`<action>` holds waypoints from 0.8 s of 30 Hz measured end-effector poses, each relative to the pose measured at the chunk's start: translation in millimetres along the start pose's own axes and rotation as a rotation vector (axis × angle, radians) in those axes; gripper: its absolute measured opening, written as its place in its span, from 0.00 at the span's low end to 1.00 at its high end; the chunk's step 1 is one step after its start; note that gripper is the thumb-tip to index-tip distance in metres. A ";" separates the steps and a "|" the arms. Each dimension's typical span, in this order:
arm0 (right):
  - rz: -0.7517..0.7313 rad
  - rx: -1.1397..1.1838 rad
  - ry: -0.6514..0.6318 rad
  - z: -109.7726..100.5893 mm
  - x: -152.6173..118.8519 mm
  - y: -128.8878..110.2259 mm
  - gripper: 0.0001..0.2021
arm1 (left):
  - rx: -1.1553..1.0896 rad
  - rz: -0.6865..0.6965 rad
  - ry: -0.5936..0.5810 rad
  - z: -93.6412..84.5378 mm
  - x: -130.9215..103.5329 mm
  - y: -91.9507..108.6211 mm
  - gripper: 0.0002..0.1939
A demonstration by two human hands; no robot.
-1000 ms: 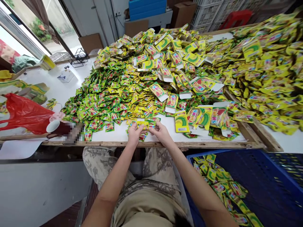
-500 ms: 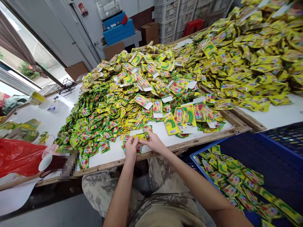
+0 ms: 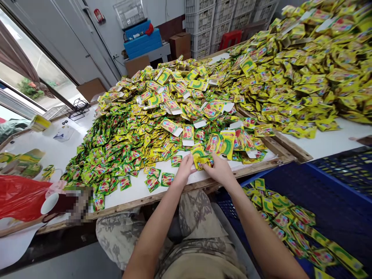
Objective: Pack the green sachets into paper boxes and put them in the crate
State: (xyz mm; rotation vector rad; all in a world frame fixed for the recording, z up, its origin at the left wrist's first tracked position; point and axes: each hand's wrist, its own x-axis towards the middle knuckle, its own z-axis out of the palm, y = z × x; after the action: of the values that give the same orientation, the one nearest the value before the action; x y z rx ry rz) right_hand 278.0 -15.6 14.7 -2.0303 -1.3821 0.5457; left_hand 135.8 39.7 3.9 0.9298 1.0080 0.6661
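Observation:
My left hand [image 3: 186, 167] is closed on the left edge of a yellow box [image 3: 197, 153] at the table's front edge. Fingers of my right hand [image 3: 218, 169] pinch small yellow-green packets [image 3: 204, 160] against the box's near end. Several flat boxes with open flaps, one of them yellow [image 3: 228, 144], lie just beyond my right hand. Left of my hands, a few green packets [image 3: 167, 179] rest on the white tabletop. A large heap of green and yellow packets [image 3: 139, 135] spreads behind them.
A blue crate [image 3: 328, 193] holding filled boxes stands below the table at the right. More yellow packets [image 3: 305, 77] are piled at the back right. A red plastic bag [image 3: 23, 195] and a cup [image 3: 50, 203] sit at the left. A wooden rail [image 3: 139, 202] edges the table.
Both hands have moved right with the packets, from the loose green packets to the boxes. My left hand now holds a yellow box, and the packets are at its end.

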 end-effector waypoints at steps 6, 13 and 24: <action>-0.113 0.459 -0.096 9.2 -6.7 -10.0 0.17 | -0.075 -0.012 0.070 -13.6 -11.9 4.5 0.33; -0.122 0.890 -0.227 19.7 -4.9 -26.1 0.18 | -0.126 0.128 0.067 -46.9 -35.6 2.4 0.32; -0.366 0.238 -0.235 1.8 30.6 -47.4 0.17 | -0.026 0.196 0.049 -69.3 -46.8 -15.0 0.22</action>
State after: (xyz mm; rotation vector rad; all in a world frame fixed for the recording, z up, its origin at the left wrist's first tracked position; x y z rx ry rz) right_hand 256.1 25.8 46.1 -1.5157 -1.6894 0.7595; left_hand 54.4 17.4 -6.2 1.0015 0.9559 0.8681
